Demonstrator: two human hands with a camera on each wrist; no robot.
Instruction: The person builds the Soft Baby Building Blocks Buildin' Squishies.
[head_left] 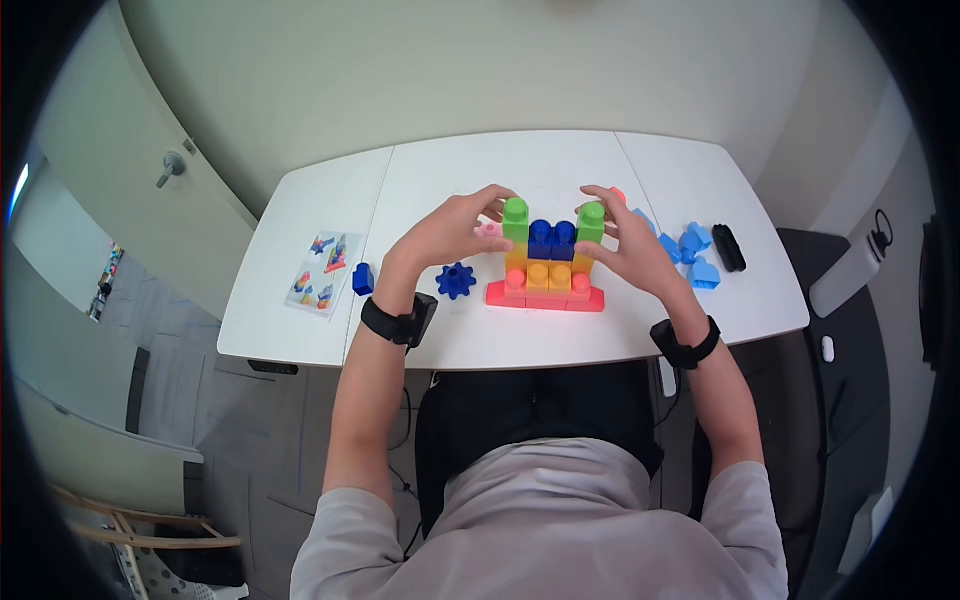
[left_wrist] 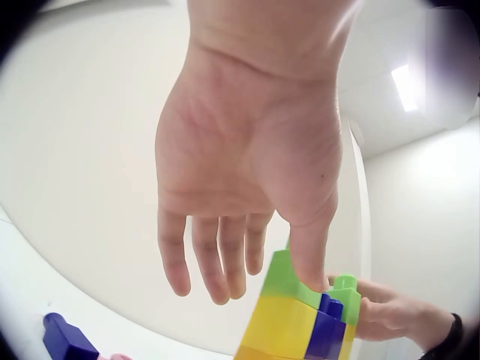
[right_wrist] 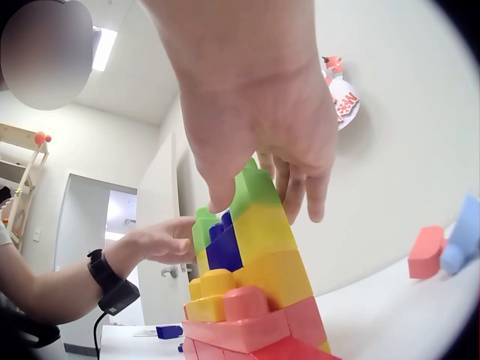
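Observation:
A block castle of toy building blocks stands upright on the table. It has a red base [head_left: 545, 300], yellow blocks [head_left: 549, 279], a dark blue block [head_left: 552, 242] in the middle and a green block on each side. At the left green block [head_left: 515, 219], my left hand [head_left: 462, 228] has its thumb close to the front and its straight fingers spread behind. My right hand [head_left: 640, 250] is around the right green block [head_left: 590, 222], thumb at its front, fingers extended behind. Part of those fingers is hidden by the block in the right wrist view.
Left of the castle lie a dark blue gear-shaped piece [head_left: 456, 281], a dark blue block [head_left: 363, 279] and a picture sheet [head_left: 325, 274]. Several light blue pieces [head_left: 703, 273] and a black case [head_left: 729, 248] are at the right. A pink piece [head_left: 488, 230] sits behind my left hand.

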